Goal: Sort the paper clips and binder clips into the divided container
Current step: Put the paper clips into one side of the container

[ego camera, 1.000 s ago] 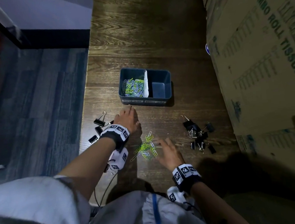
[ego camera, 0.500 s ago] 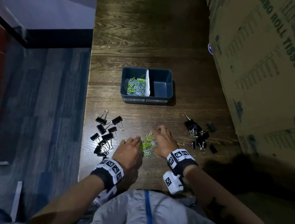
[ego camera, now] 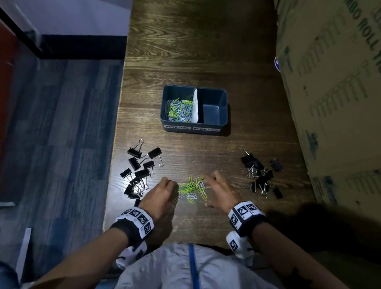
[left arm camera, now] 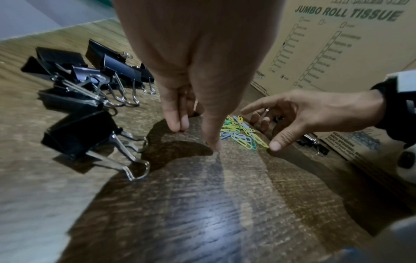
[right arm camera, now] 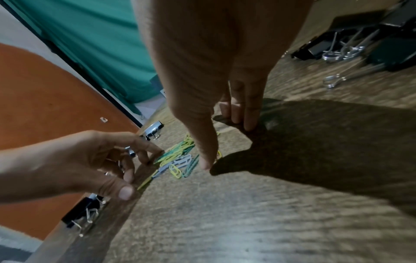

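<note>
Both hands have drawn apart since half a second ago, baring the loose pile of paper clips (ego camera: 192,189) they had been crowding on the wooden table (ego camera: 197,48). The left hand (ego camera: 159,199) now sits just left of the pile, fingers pointing down and loosely bent, tips on or near the tabletop, holding nothing. The right hand (ego camera: 221,192) flanks the pile on the other side, fingers spread and relaxed, thumb tip (left arm camera: 275,145) at the pile's near edge, gripping nothing. Beyond the pile stands the divided container (ego camera: 225,114): its left compartment holds coloured paper clips (ego camera: 179,110), while its right compartment shows only its bare floor. One cluster of black binder clips (ego camera: 140,171) lies left of the left hand, another cluster of binder clips (ego camera: 260,174) right of the right hand. Cardboard cartons (ego camera: 343,79) marked JUMBO ROLL TISSUE line the table's right side.
</note>
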`<state>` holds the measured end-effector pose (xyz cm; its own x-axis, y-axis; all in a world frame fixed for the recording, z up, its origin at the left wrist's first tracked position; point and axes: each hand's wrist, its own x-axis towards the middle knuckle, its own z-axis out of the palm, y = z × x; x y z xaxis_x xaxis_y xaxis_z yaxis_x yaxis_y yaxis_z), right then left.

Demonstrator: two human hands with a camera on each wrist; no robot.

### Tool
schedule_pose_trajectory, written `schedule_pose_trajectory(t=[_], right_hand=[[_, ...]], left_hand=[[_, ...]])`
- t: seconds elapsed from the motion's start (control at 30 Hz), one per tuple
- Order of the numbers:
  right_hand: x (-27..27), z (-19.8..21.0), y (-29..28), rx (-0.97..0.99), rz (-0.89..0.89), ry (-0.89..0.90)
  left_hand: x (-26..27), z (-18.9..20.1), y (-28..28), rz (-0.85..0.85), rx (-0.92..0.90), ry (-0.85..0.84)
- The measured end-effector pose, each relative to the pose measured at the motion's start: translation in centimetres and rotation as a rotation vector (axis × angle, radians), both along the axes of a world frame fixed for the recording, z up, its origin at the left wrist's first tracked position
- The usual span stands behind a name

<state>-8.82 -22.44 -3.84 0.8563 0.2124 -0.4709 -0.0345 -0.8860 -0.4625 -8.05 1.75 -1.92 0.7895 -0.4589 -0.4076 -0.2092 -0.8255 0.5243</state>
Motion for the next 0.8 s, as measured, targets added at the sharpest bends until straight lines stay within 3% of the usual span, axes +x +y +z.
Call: schedule_pose_trajectory(t=[0.13, 0.3, 0.4, 0.6, 0.8], right_hand=[[0.6, 1.1, 1.4, -0.099, 0.041, 0.0], [1.6, 1.0, 2.6, -0.043, 0.016, -0.002], [1.3, 1.2, 2.5, -0.065, -0.026, 0.002], [0.8, 1.3, 3.4, -0.141, 0.055, 0.014], [0.8, 1.4, 4.0, -0.11, 0.01, -0.055]], left_hand=[[0.9, -0.8, -1.6, 0.046, -0.009, 0.058], [1.4, -1.1, -3.4, 0.092, -0.056, 0.037], [0.9, -1.1, -3.2, 0.022, -0.013, -0.017], [0.1, -1.9, -3.8, -0.061, 0.118, -0.028], [0.2, -1.5, -4.9, -0.097, 0.112, -0.106]])
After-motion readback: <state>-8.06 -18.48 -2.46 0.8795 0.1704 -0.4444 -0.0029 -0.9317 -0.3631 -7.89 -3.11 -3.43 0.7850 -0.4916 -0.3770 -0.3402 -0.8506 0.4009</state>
